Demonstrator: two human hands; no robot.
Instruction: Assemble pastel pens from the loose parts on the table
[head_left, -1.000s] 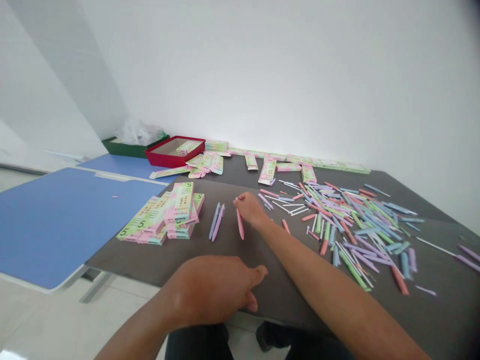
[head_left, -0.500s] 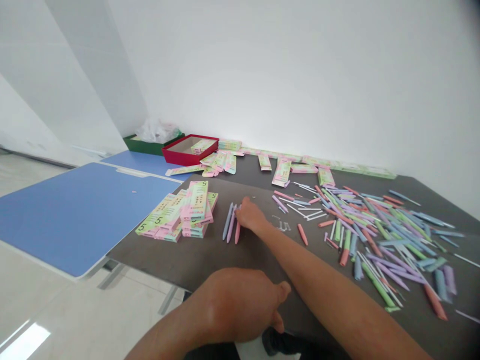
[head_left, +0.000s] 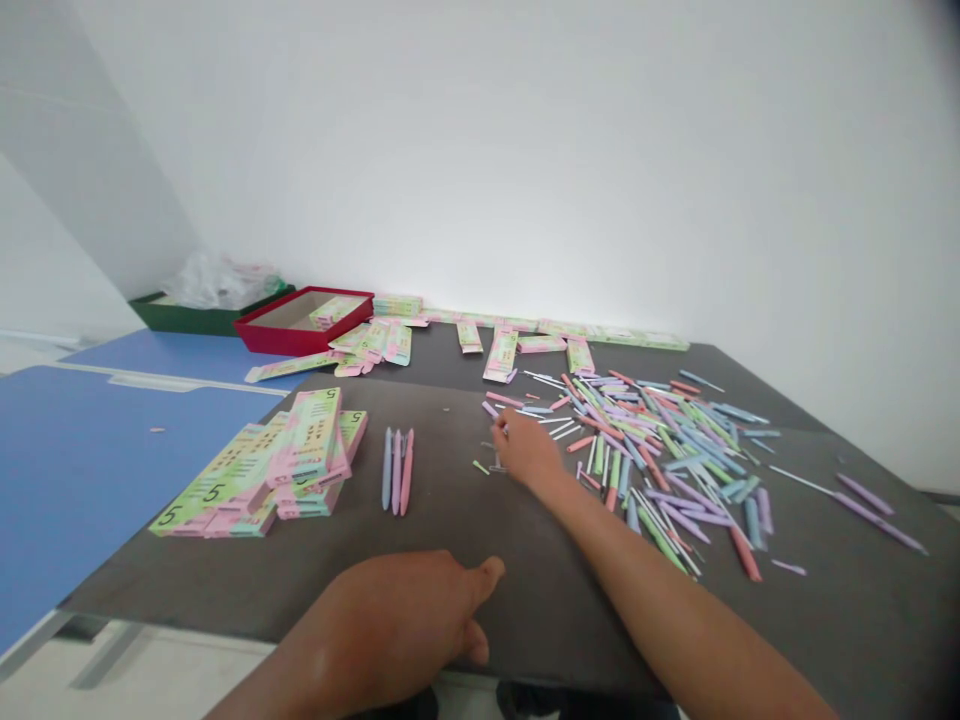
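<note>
My right hand [head_left: 527, 452] reaches over the table beside some small clear pieces [head_left: 497, 468]. Its fingertips are pinched together; whatever lies between them is too small to make out. A small green piece [head_left: 481, 467] rests just left of these fingers. Nearer to me, my left hand [head_left: 416, 612] hovers above the table's front part, thumb and a fingertip apart, with nothing seen in it. Three pens lie side by side left of my right hand: a blue pen [head_left: 387, 470], a purple pen [head_left: 397, 472] and a pink pen [head_left: 407, 472].
Loose coloured pen barrels and white refills [head_left: 660, 440] spread over the dark table [head_left: 450, 520] at right. Stacked pen boxes [head_left: 304, 440] stand at left. Flattened cartons [head_left: 375, 343], a red box [head_left: 259, 335] and a green box [head_left: 180, 318] are farther back. A wall runs behind.
My right hand has left the pink pen, which now lies beside the other two, and moved right to the small pieces. The view has turned rightward. My left hand stays near the front edge.
</note>
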